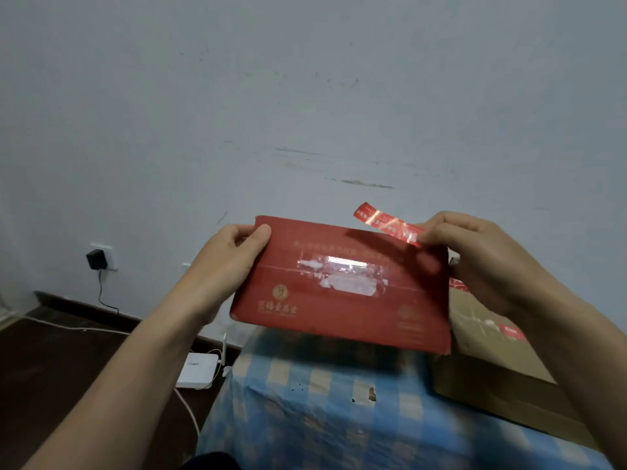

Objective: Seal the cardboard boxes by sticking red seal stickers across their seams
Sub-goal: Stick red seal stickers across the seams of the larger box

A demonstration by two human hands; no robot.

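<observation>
I hold a flat red cardboard box [342,310] up in the air above the table, its broad face tilted toward me. A seam runs across that face, with torn clear tape and white paper residue over its middle. My left hand [227,262] grips the box's upper left corner, thumb on the front. My right hand [475,259] is at the upper right edge and pinches one end of a long red seal sticker [386,223]. The sticker juts up and left, hanging free above the box's top edge.
Below the box stands a table under a blue and beige checked cloth [339,418]. A large brown cardboard box [492,368] with red stickers on top sits at its right. On the dark floor at left lie a white router [198,369] and cables; a plug adapter [96,259] is in the wall socket.
</observation>
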